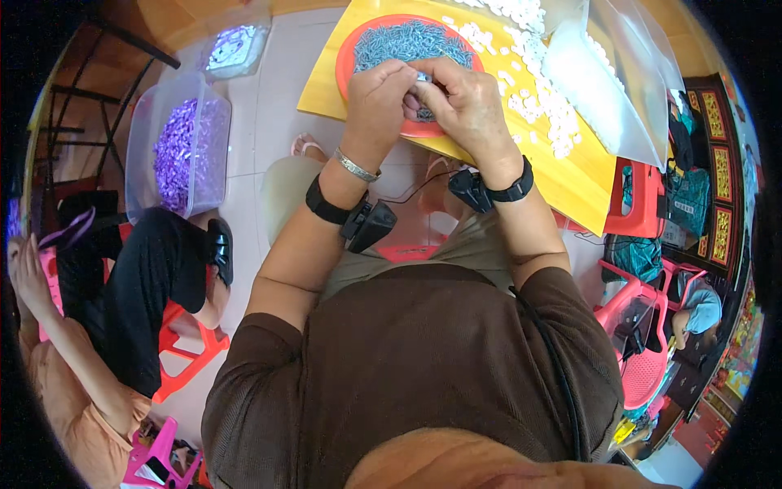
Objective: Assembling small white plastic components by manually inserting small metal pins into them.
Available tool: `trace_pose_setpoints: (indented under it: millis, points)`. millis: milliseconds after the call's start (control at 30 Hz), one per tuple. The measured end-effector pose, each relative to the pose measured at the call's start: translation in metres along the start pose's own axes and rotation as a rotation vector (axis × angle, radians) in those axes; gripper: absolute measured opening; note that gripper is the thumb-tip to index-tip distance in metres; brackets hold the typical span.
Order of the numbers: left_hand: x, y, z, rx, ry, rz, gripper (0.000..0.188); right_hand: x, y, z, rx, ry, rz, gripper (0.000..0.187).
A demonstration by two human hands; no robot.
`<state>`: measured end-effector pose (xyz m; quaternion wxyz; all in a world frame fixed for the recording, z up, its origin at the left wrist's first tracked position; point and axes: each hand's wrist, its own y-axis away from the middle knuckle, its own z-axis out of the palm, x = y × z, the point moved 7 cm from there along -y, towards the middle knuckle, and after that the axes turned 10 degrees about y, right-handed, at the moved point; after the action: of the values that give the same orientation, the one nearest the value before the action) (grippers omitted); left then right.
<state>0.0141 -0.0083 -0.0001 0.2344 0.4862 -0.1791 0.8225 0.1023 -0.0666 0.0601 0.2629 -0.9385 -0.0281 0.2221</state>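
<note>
1. The small piece (423, 77) pinched between the two hands is nearly hidden by fingertips; only a pale grey-blue speck shows, and its shape cannot be made out.
2. The left hand (376, 98) has its fingers curled tight, tips meeting those of the right hand (466, 102), which are also bent closed around the same piece, over the near edge of the red tray (349, 50).
3. The tray holds a heap of small grey-blue parts (403, 41); the hands cover its near rim and part of the heap.
4. The tray sits on a yellow surface (582, 179), whose far edge is cut off by the top of the view.
5. Small white pieces (538, 90) lie scattered to the right of the tray, some under clear plastic bags (619, 81).
6. Each wrist carries a black band with a small black device (371, 224); the left wrist also has a silver bangle (356, 167).
7. On the floor to the left stands a clear tub of purple pieces (179, 151).
8. Another person (106, 326) sits at lower left, partly cut off by the dark rim.
9. Red and pink plastic stools (643, 359) crowd the right side, bent by the lens.
</note>
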Motion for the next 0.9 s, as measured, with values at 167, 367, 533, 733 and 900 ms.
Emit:
trace_pose_setpoints:
  millis: [167,367,533,733,900]
  points:
    - [0.008,0.002,-0.001,0.027,-0.049,0.003,0.022,-0.003,-0.003,-0.008,-0.002,-0.023,-0.005,0.018]
    - [0.019,-0.001,-0.019,0.086,-0.096,0.057,0.023,0.046,-0.013,-0.090,0.237,0.248,0.097,0.023]
    - [0.017,-0.007,-0.021,0.073,-0.050,0.048,0.023,0.078,-0.025,-0.182,0.456,0.816,0.273,0.027]
    - [0.015,-0.005,-0.017,0.068,-0.026,0.024,0.022,0.111,-0.013,-0.151,0.293,0.622,0.111,0.016]
    - [0.012,-0.007,-0.020,0.061,-0.035,0.022,0.022,0.134,0.011,-0.067,-0.218,0.478,0.229,0.020]
